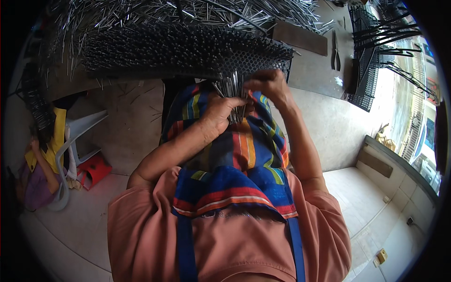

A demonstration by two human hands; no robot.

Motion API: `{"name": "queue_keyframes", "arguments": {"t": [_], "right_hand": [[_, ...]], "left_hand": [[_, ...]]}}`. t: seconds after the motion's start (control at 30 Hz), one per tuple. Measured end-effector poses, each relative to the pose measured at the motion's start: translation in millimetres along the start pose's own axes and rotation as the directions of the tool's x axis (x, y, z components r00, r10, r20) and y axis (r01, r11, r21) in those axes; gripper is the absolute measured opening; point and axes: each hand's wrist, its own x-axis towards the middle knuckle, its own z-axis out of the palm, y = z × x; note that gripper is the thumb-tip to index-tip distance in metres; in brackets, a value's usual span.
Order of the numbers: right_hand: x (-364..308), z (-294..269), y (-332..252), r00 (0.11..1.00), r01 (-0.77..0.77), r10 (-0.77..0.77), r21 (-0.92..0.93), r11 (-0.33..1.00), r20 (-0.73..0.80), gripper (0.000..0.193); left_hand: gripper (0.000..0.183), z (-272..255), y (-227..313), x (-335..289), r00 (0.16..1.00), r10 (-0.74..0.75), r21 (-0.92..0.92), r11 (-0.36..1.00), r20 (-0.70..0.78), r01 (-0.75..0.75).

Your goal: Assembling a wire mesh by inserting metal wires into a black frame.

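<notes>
My left hand (217, 114) is wrapped round a bundle of thin silvery metal rods (230, 87), held roughly upright above my striped apron. Just right of the bundle's upper end is my right hand (271, 87), its fingers bent and pressed together; whatever they may pinch is too small to tell. Directly beyond both hands lies a long black rack (256, 62) with a honeycomb of holes. Dark-tipped rods (155, 49) stand packed over most of it, while bare holes show at its right end, close to my right hand.
Loose metal strips (286, 11) are heaped behind the rack. A brown flat plate (300, 37) and pliers (335, 51) lie on the worktable to the right. Black perforated racks (364, 89) stand at its right edge. At left, another person (44, 164) sits by a pale chair (66, 143) and red object (96, 170).
</notes>
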Motion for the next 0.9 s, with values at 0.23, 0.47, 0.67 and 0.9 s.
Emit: {"name": "queue_keyframes", "arguments": {"t": [0.23, 0.47, 0.67, 0.9], "right_hand": [[-30.6, 3.6, -1.9, 0.968, -0.227, 0.249, 0.375, 0.899, -0.01, 0.018], [9.7, -9.0, 4.1, 0.661, 0.551, -0.295, 0.18, 0.815, -0.69, 0.005], [34.0, 0.6, 7.1, 0.582, 0.587, -0.44, -0.021, 0.809, -0.684, 0.008], [31.6, 0.3, 1.5, 0.592, 0.57, -0.48, -0.085, 0.817, -0.648, 0.009]], "left_hand": [[0.019, 5.8, 0.2, -0.7, 0.999, -0.041, 0.066, 0.997, -0.008, 0.042], [0.018, 7.1, -10.1, -3.1, 0.999, 0.025, 0.092, 0.995, -0.039, -0.022], [0.022, 4.6, -4.7, 7.8, 0.996, -0.068, 0.082, 0.994, -0.058, 0.073], [0.026, 8.3, -4.8, 7.6, 0.997, 0.034, 0.104, 0.994, -0.066, -0.027]]}}
